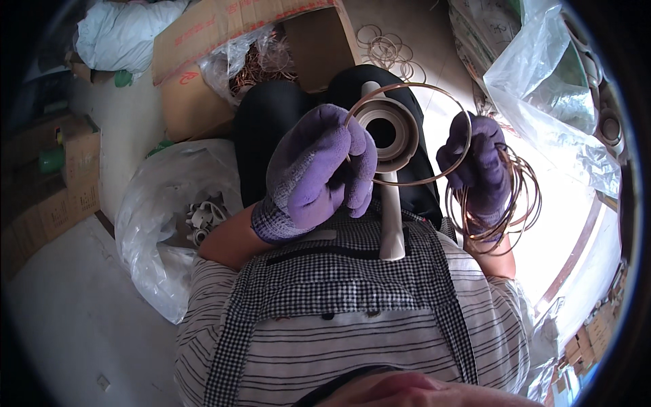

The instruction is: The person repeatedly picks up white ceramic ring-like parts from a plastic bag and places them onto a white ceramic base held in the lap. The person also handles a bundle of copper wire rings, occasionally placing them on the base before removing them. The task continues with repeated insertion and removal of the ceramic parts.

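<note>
My left hand (319, 166), in a purple work glove, has its fingers closed on the left side of a thin copper-coloured wire ring (415, 183). The far side of that ring is pinched by my right hand (478, 159), gloved alike. A bundle of similar wire rings (525, 197) hangs looped about my right hand and wrist. Behind the held ring, in my lap, rests a beige plastic part (409, 139) with a round, dark-centred opening and a long handle-like arm (391, 227) pointing toward me. Whether the ring touches this part, I cannot tell.
Ahead stands an open cardboard box (319, 47) with copper-coloured rings (264, 68) in plastic. Several loose rings (390, 51) lie on the floor beyond my knees. A clear plastic bag (159, 183) holding pale parts sits at my left. Plastic-covered items (542, 74) and cartons (61, 176) flank me.
</note>
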Demonstrator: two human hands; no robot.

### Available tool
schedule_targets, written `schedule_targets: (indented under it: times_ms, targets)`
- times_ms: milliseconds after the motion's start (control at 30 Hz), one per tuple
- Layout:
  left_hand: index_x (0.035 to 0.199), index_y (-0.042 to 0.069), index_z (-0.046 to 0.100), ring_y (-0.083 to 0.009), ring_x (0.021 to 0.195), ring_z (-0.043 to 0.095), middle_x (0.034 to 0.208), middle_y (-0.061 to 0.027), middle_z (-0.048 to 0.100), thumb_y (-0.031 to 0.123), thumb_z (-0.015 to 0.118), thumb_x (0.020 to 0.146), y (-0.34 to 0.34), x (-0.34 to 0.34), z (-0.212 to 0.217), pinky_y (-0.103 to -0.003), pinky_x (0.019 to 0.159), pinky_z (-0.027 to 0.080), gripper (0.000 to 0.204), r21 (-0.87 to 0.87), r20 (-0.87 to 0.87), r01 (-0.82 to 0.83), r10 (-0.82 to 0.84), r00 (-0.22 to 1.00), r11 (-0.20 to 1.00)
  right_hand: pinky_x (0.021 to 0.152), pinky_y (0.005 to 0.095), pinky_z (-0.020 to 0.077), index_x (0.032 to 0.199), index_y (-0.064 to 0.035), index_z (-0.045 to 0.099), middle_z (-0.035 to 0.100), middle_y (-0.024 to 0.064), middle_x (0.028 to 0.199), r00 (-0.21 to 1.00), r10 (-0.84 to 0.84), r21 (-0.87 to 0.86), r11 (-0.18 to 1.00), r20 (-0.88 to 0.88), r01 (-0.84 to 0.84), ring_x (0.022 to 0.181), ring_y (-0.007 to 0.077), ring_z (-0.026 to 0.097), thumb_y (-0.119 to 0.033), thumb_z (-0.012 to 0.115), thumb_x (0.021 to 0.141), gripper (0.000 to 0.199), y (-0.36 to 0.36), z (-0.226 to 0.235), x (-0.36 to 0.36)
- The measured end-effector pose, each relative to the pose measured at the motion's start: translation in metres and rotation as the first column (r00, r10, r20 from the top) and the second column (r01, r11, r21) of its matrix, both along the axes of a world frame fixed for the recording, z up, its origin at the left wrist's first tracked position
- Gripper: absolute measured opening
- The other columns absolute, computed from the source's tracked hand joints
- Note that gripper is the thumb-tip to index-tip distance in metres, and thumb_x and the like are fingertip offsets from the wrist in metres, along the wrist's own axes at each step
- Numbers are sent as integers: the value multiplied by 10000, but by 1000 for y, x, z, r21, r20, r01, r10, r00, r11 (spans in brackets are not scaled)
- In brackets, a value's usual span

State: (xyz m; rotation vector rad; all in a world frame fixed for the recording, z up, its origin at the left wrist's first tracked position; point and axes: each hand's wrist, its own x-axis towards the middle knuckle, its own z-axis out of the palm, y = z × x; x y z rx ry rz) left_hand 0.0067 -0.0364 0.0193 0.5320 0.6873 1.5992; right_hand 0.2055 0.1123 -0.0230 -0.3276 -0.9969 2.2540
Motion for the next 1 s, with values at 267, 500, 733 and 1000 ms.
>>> schedule_targets:
  times_ms: [267, 500, 733, 1000]
  targets:
    - [1100, 18, 513, -137, 517, 542, 856, -136, 577, 267, 364, 1118, 2, 1, 2, -284, 446, 470, 291, -43, 149, 166, -158, 976, 985, 499, 186, 410, 1499, -123, 409, 553, 220, 1352, 983, 38, 181, 984, -177, -5, 516, 37, 426, -257, 655, 989, 583, 4, -1, -24]
    - [1218, -9, 543, -64, 589, 544, 874, -88, 658, 178, 501, 1053, 3, 11, 13, -208, 514, 477, 253, -327, -135, 218, -274, 952, 919, 580, 265, 488, 1022, 3, 701, 672, 95, 811, 972, -175, 640, 768, 156, 35, 655, 154, 623, -355, 748, 925, 374, -2, 44, -27]
    - [1429, -30, 459, -64, 754, 574, 1006, -68, 655, -63, 585, 943, -11, -6, 20, -196, 683, 474, 503, 158, -822, -98, 186, 539, 982, 688, 198, 484, 1202, -2, 671, 688, 10, 916, 771, -50, 316, 927, 635, -201, 762, 62, 607, -203, 680, 973, 305, -20, 65, -28]
    - [1315, -15, 613, -75, 786, 628, 943, -66, 686, -71, 684, 894, 1, -8, -16, -227, 732, 526, 430, 101, -923, -343, 217, 319, 934, 781, 266, 561, 1104, 6, 650, 721, 80, 969, 670, -414, 731, 617, 616, -290, 863, 140, 696, -102, 672, 972, 172, -18, 43, -26]
